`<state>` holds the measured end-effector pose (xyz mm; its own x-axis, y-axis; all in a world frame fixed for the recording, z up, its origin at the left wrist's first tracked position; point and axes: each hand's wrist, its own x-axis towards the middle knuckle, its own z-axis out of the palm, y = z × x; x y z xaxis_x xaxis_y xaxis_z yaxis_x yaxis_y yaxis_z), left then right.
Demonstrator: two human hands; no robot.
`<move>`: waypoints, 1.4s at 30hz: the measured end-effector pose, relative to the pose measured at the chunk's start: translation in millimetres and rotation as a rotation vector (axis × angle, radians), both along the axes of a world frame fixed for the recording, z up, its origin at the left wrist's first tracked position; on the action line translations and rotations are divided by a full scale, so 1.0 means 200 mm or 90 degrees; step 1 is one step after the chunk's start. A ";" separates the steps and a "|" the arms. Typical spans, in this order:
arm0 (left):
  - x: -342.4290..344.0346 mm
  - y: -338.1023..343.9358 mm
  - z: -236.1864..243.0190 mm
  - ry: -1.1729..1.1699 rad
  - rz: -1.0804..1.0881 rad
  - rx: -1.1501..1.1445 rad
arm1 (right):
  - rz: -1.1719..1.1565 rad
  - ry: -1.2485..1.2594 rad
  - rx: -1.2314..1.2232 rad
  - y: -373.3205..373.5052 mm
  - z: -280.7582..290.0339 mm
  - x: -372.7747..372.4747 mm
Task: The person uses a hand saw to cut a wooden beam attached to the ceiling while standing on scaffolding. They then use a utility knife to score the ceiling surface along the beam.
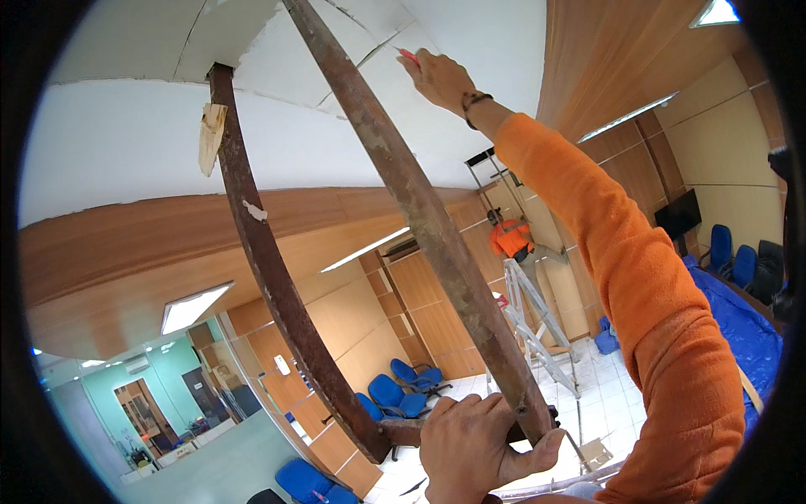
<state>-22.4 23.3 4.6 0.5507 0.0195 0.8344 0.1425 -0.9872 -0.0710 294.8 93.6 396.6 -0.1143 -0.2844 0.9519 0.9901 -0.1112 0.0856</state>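
My right hand (443, 82) reaches up to the white ceiling (470, 25), its fingers closed round a slim red tool (408, 56) with a thin tip. That tip is close to a dark joint line between ceiling panels; whether it touches cannot be made out. Low in the view, my left hand (470, 449) is wrapped over the crossbar (403, 432) of a brown, worn metal frame. Two long bars rise from there to the ceiling: a nearer bar (420, 202) and a farther bar (264, 252), the latter with a torn pale scrap (211, 139) near its top.
Below, a co-worker in orange (510, 238) is up by a stepladder (533, 328), near a ceiling opening. Blue chairs (395, 395) line the wall. A blue sheet (730, 311) covers a table at right. Ceiling lights (195, 307) and wood panelling surround the white area.
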 end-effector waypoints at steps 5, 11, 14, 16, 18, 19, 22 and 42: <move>0.01 0.03 -0.02 -0.003 0.002 0.015 | 0.047 -0.010 0.030 -0.02 0.11 -0.11; 0.01 0.01 -0.01 -0.007 -0.023 0.007 | 0.022 -0.028 0.051 0.03 0.14 -0.13; 0.00 -0.01 -0.01 -0.002 -0.031 -0.022 | 0.033 0.007 0.029 0.05 0.13 -0.13; 0.00 0.00 0.00 0.001 -0.023 -0.009 | 0.037 0.000 0.047 0.06 0.13 -0.14; 0.00 0.01 0.00 0.006 0.001 0.034 | 0.036 0.001 0.063 0.06 0.13 -0.13; 0.00 0.02 0.00 0.002 0.000 0.043 | 0.034 0.003 0.068 0.06 0.13 -0.13; 0.00 0.04 -0.01 0.001 0.004 0.040 | 0.026 -0.003 0.075 0.07 0.13 -0.13; -0.02 0.07 -0.03 0.014 0.006 0.039 | 0.073 -0.015 0.053 0.07 0.15 -0.11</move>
<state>-25.8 38.2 -1.2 0.5693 -0.0265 0.8217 0.1492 -0.9796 -0.1350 272.5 108.2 426.8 -0.0985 -0.3750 0.9218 0.9945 -0.0050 0.1043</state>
